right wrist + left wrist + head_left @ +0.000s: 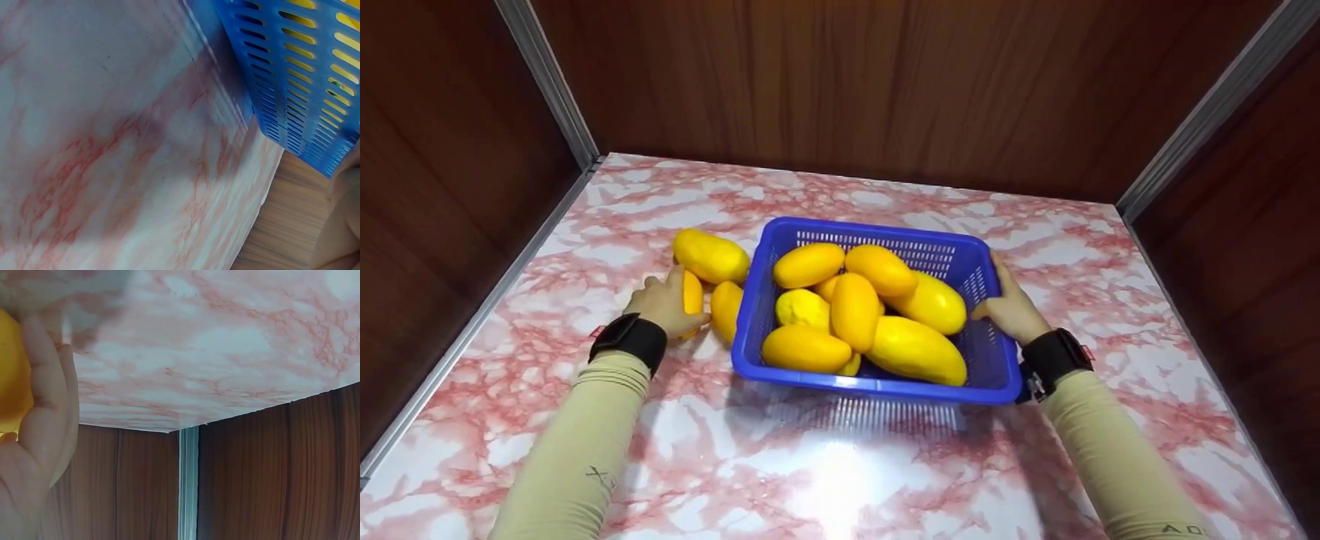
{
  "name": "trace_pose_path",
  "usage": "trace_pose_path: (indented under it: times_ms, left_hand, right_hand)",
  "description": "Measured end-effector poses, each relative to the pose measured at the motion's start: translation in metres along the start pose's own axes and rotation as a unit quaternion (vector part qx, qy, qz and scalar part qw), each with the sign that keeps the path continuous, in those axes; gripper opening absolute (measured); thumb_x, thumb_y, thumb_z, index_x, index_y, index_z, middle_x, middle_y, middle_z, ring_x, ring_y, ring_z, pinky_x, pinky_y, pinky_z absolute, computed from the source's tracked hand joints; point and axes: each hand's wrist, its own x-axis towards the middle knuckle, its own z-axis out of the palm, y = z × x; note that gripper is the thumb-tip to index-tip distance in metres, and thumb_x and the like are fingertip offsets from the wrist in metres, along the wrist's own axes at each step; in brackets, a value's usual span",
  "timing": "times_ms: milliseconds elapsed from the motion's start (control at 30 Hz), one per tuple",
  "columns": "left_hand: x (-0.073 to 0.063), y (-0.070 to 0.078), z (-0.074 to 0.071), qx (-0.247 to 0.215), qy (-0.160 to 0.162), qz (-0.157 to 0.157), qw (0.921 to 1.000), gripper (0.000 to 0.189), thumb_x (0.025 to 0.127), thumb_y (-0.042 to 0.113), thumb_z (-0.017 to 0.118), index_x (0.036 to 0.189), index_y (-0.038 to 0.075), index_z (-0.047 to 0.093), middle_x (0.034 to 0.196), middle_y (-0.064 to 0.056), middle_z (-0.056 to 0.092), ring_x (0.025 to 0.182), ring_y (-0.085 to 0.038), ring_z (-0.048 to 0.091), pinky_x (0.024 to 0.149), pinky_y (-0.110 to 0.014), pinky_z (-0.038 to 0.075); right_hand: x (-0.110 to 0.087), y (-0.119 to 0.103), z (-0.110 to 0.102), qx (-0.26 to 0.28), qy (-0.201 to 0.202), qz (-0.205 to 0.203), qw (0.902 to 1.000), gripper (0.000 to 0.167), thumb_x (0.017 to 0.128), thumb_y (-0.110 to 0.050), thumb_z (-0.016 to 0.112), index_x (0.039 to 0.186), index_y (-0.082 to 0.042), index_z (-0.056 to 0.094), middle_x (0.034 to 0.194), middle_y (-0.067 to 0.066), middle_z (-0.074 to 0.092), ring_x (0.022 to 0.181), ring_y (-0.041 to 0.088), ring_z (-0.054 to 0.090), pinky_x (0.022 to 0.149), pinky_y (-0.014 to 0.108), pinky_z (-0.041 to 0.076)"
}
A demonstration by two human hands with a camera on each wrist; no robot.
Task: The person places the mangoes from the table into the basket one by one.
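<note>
A blue plastic basket [877, 386] with slotted walls holds several yellow mangoes [915, 350]. My right hand [1014, 309] grips its right rim, thumb inside and fingers along the outer wall. In the right wrist view, the slotted side of the basket [281, 73] is close, with part of the hand [340, 219] at the right edge. To the left of the basket, my left hand [662, 304] holds a mango [692, 300] between thumb and fingers. The left wrist view shows that mango [12, 377] against the fingers, cut off by the frame edge.
Two more mangoes lie outside the basket: one mango [711, 256] beyond my left hand, another mango [726, 309] against the basket's left side. The table [720, 457] has a red-and-white marbled top. Brown wood-grain panels [847, 97] enclose its back and sides.
</note>
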Motion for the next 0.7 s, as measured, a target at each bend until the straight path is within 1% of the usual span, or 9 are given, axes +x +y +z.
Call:
trace_pose_path:
  times_ms: [67,233,333,467,600,700]
  left_hand:
    - [0.0009,-0.0014,0.0008,-0.006,-0.004,0.002,1.0000,0.101,0.082,0.045,0.070,0.153,-0.004,0.017,0.121,-0.042,0.046,0.106,-0.059,0.054,0.094,-0.063,0.044]
    - [0.0010,-0.0018,0.0019,-0.020,-0.008,0.010,0.9997,0.100,0.081,0.042,0.070,0.152,-0.005,0.017,0.122,-0.042,0.050,0.112,-0.055,0.053,0.097,-0.062,0.043]
    - [0.0010,-0.0014,0.0022,-0.023,-0.009,0.014,0.9996,0.096,0.081,0.037,0.068,0.151,-0.005,0.018,0.120,-0.042,0.050,0.110,-0.054,0.054,0.096,-0.061,0.044]
    - [0.0017,-0.0012,0.0020,-0.016,-0.012,0.018,0.9996,0.089,0.082,0.032,0.065,0.149,-0.004,0.019,0.116,-0.040,0.050,0.105,-0.053,0.055,0.091,-0.061,0.045]
    - [0.0019,-0.0016,0.0006,-0.004,-0.018,0.022,0.9996,0.088,0.082,0.030,0.065,0.149,-0.004,0.020,0.117,-0.040,0.050,0.107,-0.054,0.053,0.092,-0.062,0.045]
    - [0.0018,-0.0026,-0.0010,0.003,-0.023,0.017,0.9996,0.090,0.082,0.031,0.066,0.151,-0.003,0.018,0.119,-0.041,0.048,0.107,-0.055,0.053,0.093,-0.062,0.044]
  right_hand:
    - [0.0005,0.0002,0.0006,0.005,-0.001,-0.001,1.0000,0.116,0.072,0.000,0.063,0.160,-0.030,-0.006,0.159,0.025,0.025,0.123,0.038,0.044,0.098,0.042,0.043]
    - [0.0012,0.0004,0.0005,0.001,0.002,-0.007,1.0000,0.117,0.069,0.001,0.064,0.160,-0.026,-0.005,0.161,0.024,0.021,0.127,0.038,0.040,0.106,0.047,0.037]
    - [0.0017,0.0011,-0.0003,-0.006,0.004,-0.008,0.9999,0.117,0.069,0.001,0.064,0.160,-0.025,-0.005,0.162,0.024,0.018,0.128,0.039,0.039,0.109,0.048,0.033]
    - [0.0029,0.0026,-0.0006,0.003,-0.002,-0.003,1.0000,0.117,0.070,0.001,0.064,0.160,-0.028,-0.006,0.162,0.023,0.019,0.127,0.038,0.040,0.106,0.047,0.037]
    - [0.0043,0.0042,-0.0005,0.016,-0.005,0.002,0.9999,0.116,0.072,0.002,0.063,0.160,-0.030,-0.006,0.161,0.024,0.022,0.124,0.037,0.043,0.099,0.043,0.042]
    - [0.0053,0.0051,-0.0010,0.013,-0.005,0.005,0.9999,0.116,0.072,0.002,0.062,0.160,-0.030,-0.006,0.161,0.024,0.022,0.124,0.037,0.043,0.098,0.041,0.042]
